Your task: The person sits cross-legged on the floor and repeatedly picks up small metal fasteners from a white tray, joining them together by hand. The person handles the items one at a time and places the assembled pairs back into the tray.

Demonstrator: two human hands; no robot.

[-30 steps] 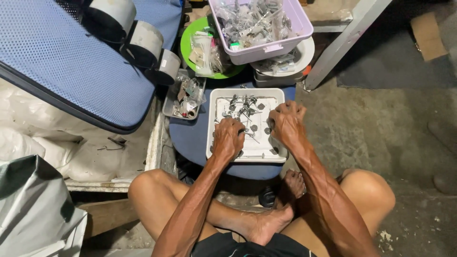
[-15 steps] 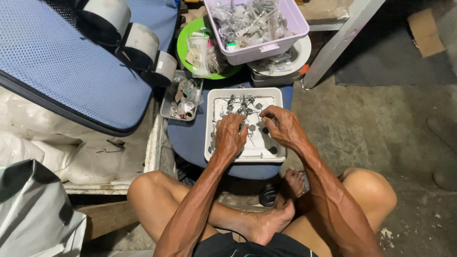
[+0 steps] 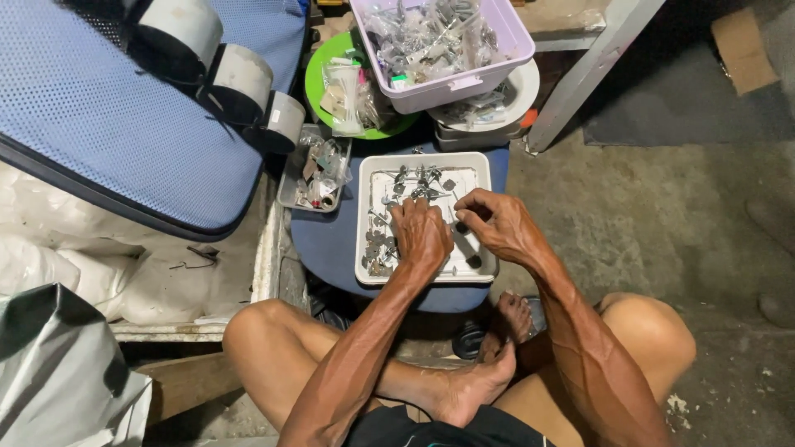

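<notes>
Both hands sit over the shallow white square plastic tray (image 3: 480, 170) of small grey metal parts (image 3: 418, 182). Left hand (image 3: 422, 236) lies flat-ish, grip unclear; right hand (image 3: 497, 223) pinches one. They look light, stiff and slippery, so fingertip pinches seem best.

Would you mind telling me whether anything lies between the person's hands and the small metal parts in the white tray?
Nothing visible does. The left hand rests directly on the metal parts inside the white tray, and the right hand hovers over the tray beside it, fingertips pinched. The tray is open-topped, with no lid or cover.
</notes>
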